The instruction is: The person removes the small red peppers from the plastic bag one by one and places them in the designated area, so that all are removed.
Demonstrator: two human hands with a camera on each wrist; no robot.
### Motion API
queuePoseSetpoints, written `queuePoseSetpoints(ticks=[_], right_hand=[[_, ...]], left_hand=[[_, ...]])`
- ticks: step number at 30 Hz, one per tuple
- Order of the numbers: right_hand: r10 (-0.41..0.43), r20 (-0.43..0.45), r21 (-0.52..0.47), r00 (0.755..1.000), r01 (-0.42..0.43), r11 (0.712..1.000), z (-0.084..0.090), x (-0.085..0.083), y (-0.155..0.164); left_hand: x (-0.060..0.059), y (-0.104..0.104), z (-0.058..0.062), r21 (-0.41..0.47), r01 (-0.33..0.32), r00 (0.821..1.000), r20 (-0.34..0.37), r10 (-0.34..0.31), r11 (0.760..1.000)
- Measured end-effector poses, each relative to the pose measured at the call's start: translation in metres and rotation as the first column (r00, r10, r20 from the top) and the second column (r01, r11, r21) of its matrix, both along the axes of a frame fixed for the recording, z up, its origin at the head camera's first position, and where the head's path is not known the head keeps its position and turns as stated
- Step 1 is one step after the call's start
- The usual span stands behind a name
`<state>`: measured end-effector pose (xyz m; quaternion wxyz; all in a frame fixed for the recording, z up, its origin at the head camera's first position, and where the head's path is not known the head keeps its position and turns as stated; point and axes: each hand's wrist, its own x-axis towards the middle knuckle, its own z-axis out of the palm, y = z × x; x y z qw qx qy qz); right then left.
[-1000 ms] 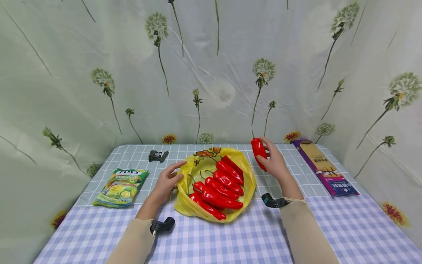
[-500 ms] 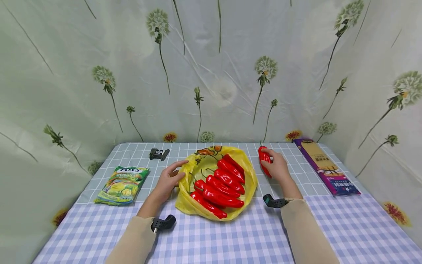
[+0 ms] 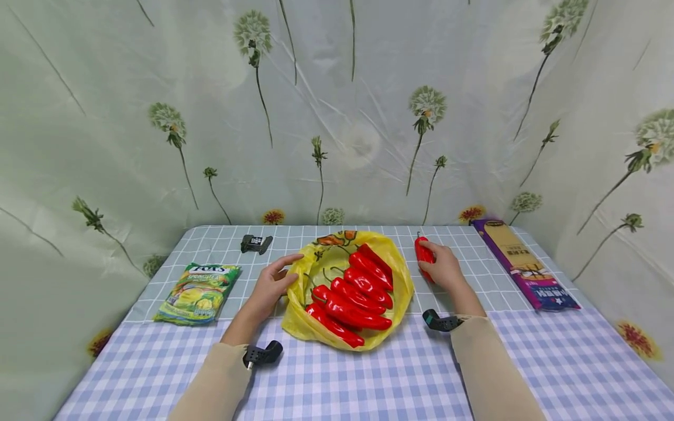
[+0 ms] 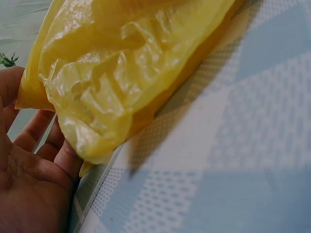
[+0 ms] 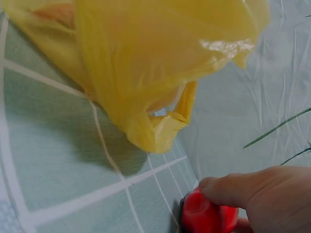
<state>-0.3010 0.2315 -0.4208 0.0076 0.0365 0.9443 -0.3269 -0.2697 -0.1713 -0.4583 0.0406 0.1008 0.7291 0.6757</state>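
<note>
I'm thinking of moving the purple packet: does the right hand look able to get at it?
Probably yes, once freed: the right hand grips a red pepper, but the purple packet lies to its right with only tablecloth visible between them.

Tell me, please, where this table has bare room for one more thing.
Most room: the blue-white checked cloth before the yellow plastic bag, between both beige sleeves. Also bare: the grey gridded cloth between the right grip, on a glossy red pepper, and the flat purple-gold packet. Crowded: the pepper-filled bag and its left rim, touched by the left grip.
</note>
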Motion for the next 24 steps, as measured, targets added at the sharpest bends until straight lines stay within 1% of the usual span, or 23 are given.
queuePoseSetpoints(ticks=[3, 8, 13, 16, 20, 24], right_hand=[[0.013, -0.009, 0.009, 1.0, -0.013, 1.0, 0.001, 0.001, 0.001], [0.033, -0.063, 0.039, 0.997, -0.03, 0.999, 0.004, 0.0, 0.005], [-0.009, -0.04, -0.021, 0.999, 0.008, 1.0, 0.011, 0.001, 0.003], [-0.02, -0.048, -0.056, 0.999, 0.017, 0.998, 0.016, 0.005, -0.001], [-0.005, -0.116, -0.07, 0.993, -0.003, 0.998, 0.026, 0.01, -0.008], [-0.005, -0.205, -0.093, 0.979, -0.015, 0.996, 0.038, 0.013, -0.016]], left_hand=[[0.0, 0.0, 0.0, -0.002, -0.001, 1.0, 0.001, 0.001, 1.0], [0.0, 0.001, 0.0, -0.003, 0.001, 1.0, 0.004, -0.001, 1.0], [0.0, 0.002, -0.001, -0.008, -0.001, 1.0, 0.006, 0.001, 1.0], [0.0, 0.003, -0.001, -0.015, -0.006, 1.0, 0.005, 0.006, 1.0], [0.0, 0.002, -0.002, -0.016, -0.016, 1.0, 0.01, 0.017, 1.0], [0.0, 0.001, -0.001, -0.016, -0.033, 0.999, 0.023, 0.034, 0.999]])
